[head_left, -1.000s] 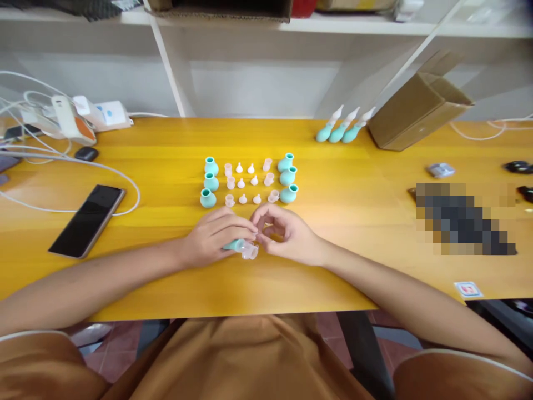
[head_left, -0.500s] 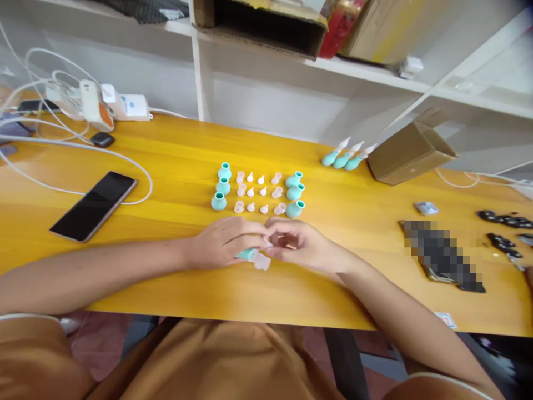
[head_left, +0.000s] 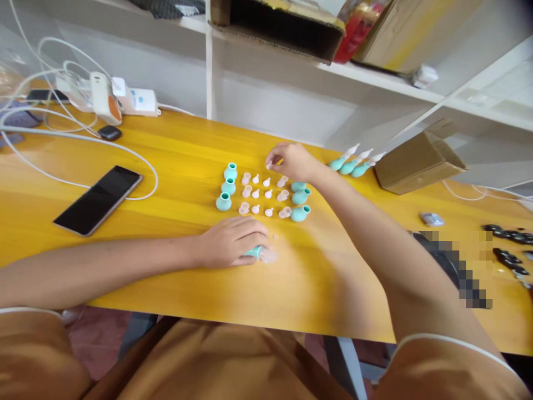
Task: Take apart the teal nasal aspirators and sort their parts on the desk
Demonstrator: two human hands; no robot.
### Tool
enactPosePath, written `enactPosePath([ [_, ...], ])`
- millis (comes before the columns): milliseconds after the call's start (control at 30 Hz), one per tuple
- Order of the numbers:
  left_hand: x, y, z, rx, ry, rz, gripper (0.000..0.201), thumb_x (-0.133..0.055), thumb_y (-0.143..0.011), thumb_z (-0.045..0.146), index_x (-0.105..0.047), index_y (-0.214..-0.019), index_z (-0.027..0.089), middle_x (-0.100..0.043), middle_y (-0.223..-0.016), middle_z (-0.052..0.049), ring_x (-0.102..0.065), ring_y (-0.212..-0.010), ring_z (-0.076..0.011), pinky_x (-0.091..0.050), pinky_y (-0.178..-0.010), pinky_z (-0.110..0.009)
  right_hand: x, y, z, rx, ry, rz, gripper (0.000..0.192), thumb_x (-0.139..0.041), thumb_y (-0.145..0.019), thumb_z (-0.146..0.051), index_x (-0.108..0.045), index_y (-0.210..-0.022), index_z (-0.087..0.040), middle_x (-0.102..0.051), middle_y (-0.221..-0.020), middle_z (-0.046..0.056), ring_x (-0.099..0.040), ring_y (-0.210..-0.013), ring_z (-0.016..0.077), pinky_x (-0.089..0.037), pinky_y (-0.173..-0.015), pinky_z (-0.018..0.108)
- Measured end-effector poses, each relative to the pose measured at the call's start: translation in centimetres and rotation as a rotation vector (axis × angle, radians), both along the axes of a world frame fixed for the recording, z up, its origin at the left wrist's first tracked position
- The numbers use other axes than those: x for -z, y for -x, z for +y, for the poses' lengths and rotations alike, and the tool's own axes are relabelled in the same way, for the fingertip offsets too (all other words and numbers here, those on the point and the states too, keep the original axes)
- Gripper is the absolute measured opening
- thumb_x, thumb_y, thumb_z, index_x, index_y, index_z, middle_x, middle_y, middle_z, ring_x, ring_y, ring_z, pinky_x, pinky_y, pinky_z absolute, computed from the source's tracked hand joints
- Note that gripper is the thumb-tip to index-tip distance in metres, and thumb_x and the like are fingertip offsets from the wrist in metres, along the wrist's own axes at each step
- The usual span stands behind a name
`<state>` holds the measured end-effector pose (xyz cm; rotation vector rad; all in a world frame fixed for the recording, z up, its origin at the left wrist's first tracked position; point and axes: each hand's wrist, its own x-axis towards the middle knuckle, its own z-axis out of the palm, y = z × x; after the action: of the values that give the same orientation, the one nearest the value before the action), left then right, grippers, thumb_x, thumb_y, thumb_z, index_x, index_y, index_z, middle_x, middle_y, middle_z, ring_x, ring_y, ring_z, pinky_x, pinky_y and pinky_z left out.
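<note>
Bulb (head_left: 255,251), teal, clamped in left hand (head_left: 233,242), clear neck pointing right. Right hand (head_left: 291,161) well beyond, fingertips pinched, over far row of small white tips (head_left: 261,195).

Six loose teal bulbs (head_left: 224,202) (three per column), three assembled aspirators (head_left: 350,166), one phone (head_left: 98,200).

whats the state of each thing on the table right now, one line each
left hand: closed around the teal bulb, resting on the table
teal bulb: lying on its side, clear cap on
right hand: raised over the rows, fingertips pinched together
teal bulbs in rows: upright, mouths open
finished bulbs: lying down, tips fitted
phone: screen dark, flat
cardboard box: open, tipped on its side
</note>
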<state>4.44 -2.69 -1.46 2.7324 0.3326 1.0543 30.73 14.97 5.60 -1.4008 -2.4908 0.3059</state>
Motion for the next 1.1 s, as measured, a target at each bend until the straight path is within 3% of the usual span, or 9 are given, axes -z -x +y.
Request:
enactPosePath([
  [267,-0.2,-0.4,-0.2,-0.035,0.016,-0.041,0.022,-0.069,-0.104,0.021,-0.061,-0.124,0.020,-0.076,-0.118,-0.010,-0.075,-0.106,-0.0226,-0.061,-0.096,-0.035,0.0,1.3,0.9,0.048,0.101,-0.272,0.027,-0.068,-0.090,-0.002,-0.084,-0.106,-0.017,-0.088,-0.111,0.010,-0.082,-0.107,0.0277,-0.061,-0.097,0.036],
  [400,-0.3,-0.4,-0.3,-0.062,0.020,-0.077,0.024,-0.068,-0.099,0.023,-0.055,-0.119,0.020,-0.071,-0.119,-0.012,-0.072,-0.104,-0.0235,-0.062,-0.091,-0.036,0.0,1.1,0.8,0.042,0.113,-0.265,0.031,-0.071,-0.090,-0.004,-0.082,-0.116,-0.016,-0.086,-0.120,0.013,-0.080,-0.111,0.0290,-0.060,-0.100,0.037],
  [500,-0.3,-0.4,-0.3,-0.070,0.030,-0.098,0.030,-0.067,-0.092,0.021,-0.051,-0.117,0.021,-0.067,-0.115,-0.011,-0.069,-0.102,-0.0248,-0.063,-0.088,-0.038,-0.6,0.7,0.0,0.029,0.023,-0.161,0.027,-0.073,-0.091,-0.009,-0.081,-0.117,-0.016,-0.083,-0.127,0.015,-0.078,-0.113,0.0305,-0.059,-0.103,0.040],
  [600,-0.2,-0.4,-0.2,-0.075,0.040,-0.121,0.034,-0.068,-0.090,0.019,-0.049,-0.118,0.023,-0.065,-0.112,-0.009,-0.067,-0.101,-0.0244,-0.063,-0.093,-0.042,-2.1,0.6,-3.0,0.016,-0.114,0.043,0.011,-0.067,-0.101,-0.018,-0.078,-0.104,-0.018,-0.082,-0.112,0.012,-0.075,-0.098,0.0263,-0.056,-0.096,0.038],
  [633,-0.2,-0.5,-0.1,-0.078,0.042,-0.127,0.034,-0.069,-0.091,0.019,-0.049,-0.119,0.023,-0.064,-0.111,-0.008,-0.067,-0.101,-0.0240,-0.063,-0.095,-0.043,-2.6,0.6,-4.6,0.008,-0.145,0.111,0.015,-0.064,-0.106,-0.025,-0.076,-0.098,-0.019,-0.081,-0.102,0.010,-0.073,-0.091,0.0243,-0.054,-0.091,0.037],
  [767,0.0,-0.7,-0.1,-0.095,0.013,-0.146,0.029,-0.067,-0.097,0.020,-0.049,-0.118,0.023,-0.064,-0.108,-0.007,-0.067,-0.098,-0.0226,-0.062,-0.086,-0.037,-3.6,0.9,-13.2,-0.067,-0.013,0.312,0.061,-0.037,-0.121,-0.057,-0.064,-0.081,-0.021,-0.065,-0.073,0.002,-0.059,-0.068,0.0173,-0.044,-0.074,0.034],
  [833,0.0,-0.7,-0.1,-0.092,-0.019,-0.157,0.025,-0.066,-0.099,0.022,-0.050,-0.118,0.022,-0.065,-0.107,-0.007,-0.067,-0.096,-0.0220,-0.061,-0.081,-0.034,-2.8,1.1,-17.3,-0.129,0.091,0.354,0.067,-0.032,-0.120,-0.067,-0.063,-0.083,-0.020,-0.063,-0.074,0.002,-0.057,-0.068,0.0163,-0.042,-0.071,0.033],
  [933,-0.1,-0.7,-0.1,-0.058,-0.039,-0.150,0.019,-0.066,-0.104,0.026,-0.054,-0.118,0.020,-0.067,-0.107,-0.009,-0.068,-0.094,-0.0215,-0.060,-0.080,-0.034,-0.4,1.2,-21.3,-0.160,0.239,0.357,0.065,-0.043,-0.115,-0.073,-0.062,-0.084,-0.019,-0.062,-0.075,0.001,-0.054,-0.066,0.0147,-0.038,-0.066,0.031],
  [1100,-0.4,-0.5,0.2,0.033,0.022,-0.122,0.022,-0.063,-0.114,0.040,-0.058,-0.120,0.019,-0.071,-0.110,-0.010,-0.071,-0.098,-0.0214,-0.062,-0.084,-0.033,2.8,1.3,-22.3,-0.236,0.414,0.535,0.060,-0.060,-0.112,-0.066,-0.053,-0.075,-0.019,-0.046,-0.068,-0.005,-0.040,-0.060,0.0100,-0.031,-0.058,0.026],
])
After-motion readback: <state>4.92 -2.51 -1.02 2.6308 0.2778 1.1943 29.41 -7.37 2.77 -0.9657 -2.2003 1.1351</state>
